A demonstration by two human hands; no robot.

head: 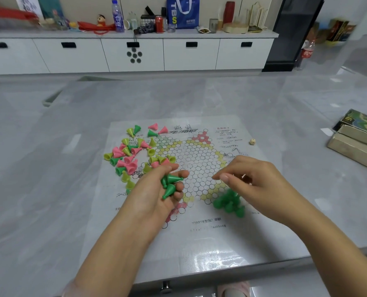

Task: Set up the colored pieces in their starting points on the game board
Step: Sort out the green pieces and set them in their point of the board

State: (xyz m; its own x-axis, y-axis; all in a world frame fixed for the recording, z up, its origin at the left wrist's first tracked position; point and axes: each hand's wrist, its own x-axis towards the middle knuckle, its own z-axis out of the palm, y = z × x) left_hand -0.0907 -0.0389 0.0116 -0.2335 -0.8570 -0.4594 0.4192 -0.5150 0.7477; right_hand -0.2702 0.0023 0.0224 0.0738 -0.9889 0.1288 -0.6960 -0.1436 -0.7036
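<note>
Your left hand [156, 196]: palm up, grip curled around several dark green cone-shaped plastic pieces [170, 185]. Your right hand [251, 179]: fingers pinched together over the board; whether the grip has hold of anything cannot be told. White paper star-grid game board [199, 239]: flat on grey marble counter [39, 189]. Green pieces, blurred cluster [229, 203]: board's near-right point. Loose pile of pink, yellow and green pieces [131, 153]: board's left. Small die [252, 141]: right edge.
</note>
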